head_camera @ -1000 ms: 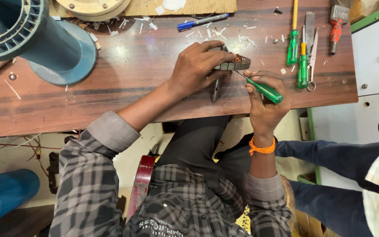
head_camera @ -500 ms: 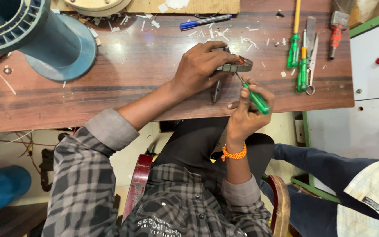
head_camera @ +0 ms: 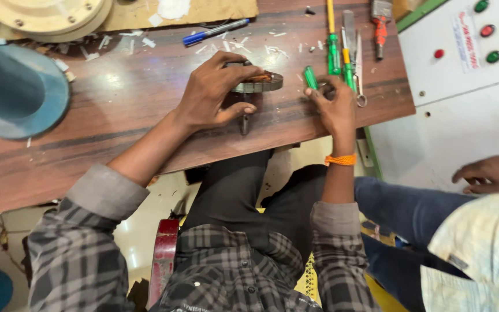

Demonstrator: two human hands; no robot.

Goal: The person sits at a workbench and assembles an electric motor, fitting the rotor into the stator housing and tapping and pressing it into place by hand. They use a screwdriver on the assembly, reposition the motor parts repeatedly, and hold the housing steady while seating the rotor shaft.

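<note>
Now left hand [head_camera: 212, 95] clasping metal disc [head_camera: 258, 85].

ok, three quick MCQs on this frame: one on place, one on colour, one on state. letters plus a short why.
1. Where does the blue pen lie?
A. on the table beyond the left hand
B. on the white cabinet
C. in the person's lap

2. What colour is the band on the right wrist?
A. blue
B. orange
C. white

3. How is the round metal part being handled?
A. lying untouched
B. lifted clear of the table
C. gripped by the left hand on the table

Answers: 1 A, the pen sits past the fingers near the far edge. 2 B, the band shows bright orange. 3 C, fingers wrap over it while the right hand rests at a green-handled screwdriver.
</note>
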